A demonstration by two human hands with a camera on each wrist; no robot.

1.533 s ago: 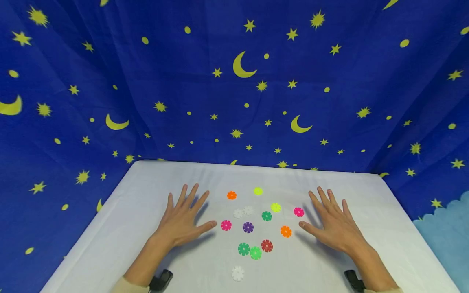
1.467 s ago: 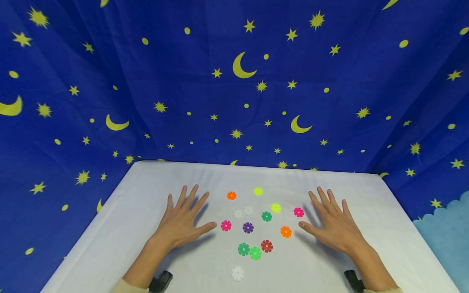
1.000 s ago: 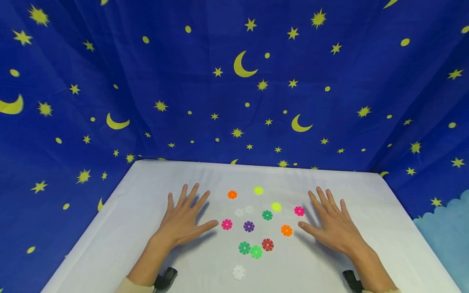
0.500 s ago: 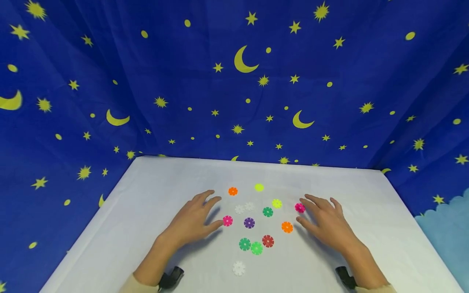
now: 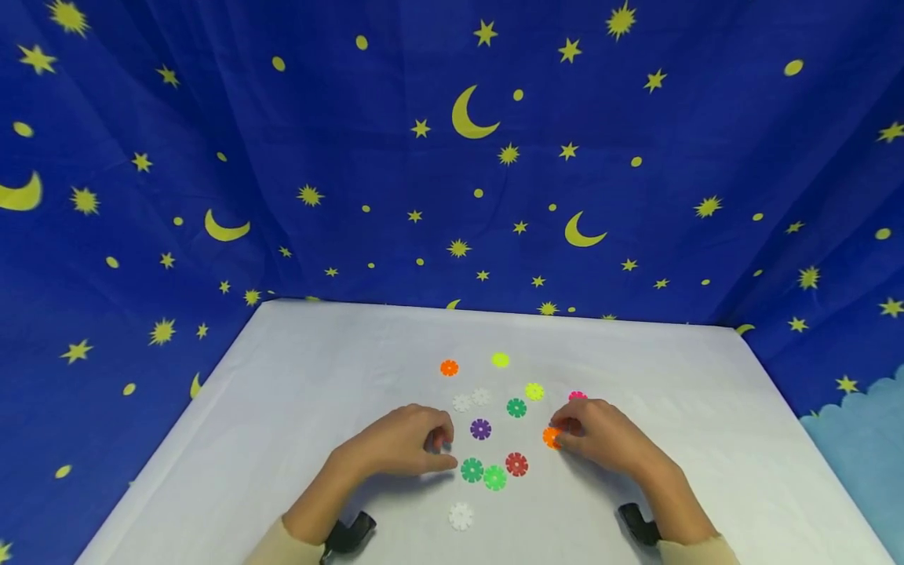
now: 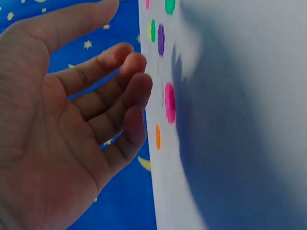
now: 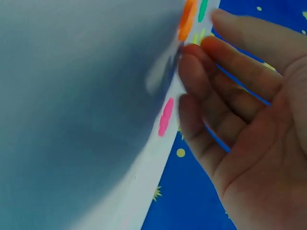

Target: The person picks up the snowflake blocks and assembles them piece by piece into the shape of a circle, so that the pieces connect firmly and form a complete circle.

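Note:
In the head view, my left hand [image 5: 395,444] hovers over the white table with loosely curved fingers and holds nothing. Its thumb points at the teal notched disc [image 5: 472,470], close to a light green disc [image 5: 495,478]. A pink disc [image 6: 170,103] shows beyond those fingers in the left wrist view; in the head view the hand hides it. My right hand [image 5: 613,441] bends over an orange disc [image 5: 551,437] and partly covers it. In the right wrist view, thumb and fingers stand apart, the orange disc [image 7: 188,20] past them. Another pink disc [image 5: 577,395] is partly hidden behind this hand.
More flat discs lie on the table [image 5: 339,337]: purple [image 5: 480,429], red [image 5: 516,464], teal [image 5: 516,408], two yellow, several white, and an orange one [image 5: 449,368] farther back. A blue star-patterned curtain [image 5: 353,157] rises behind the table and along its sides.
Both hands, spread flat before, have moved inward toward the discs and their fingers have bent. The left now covers a pink disc; the right has come over the orange disc. The view has tilted slightly.

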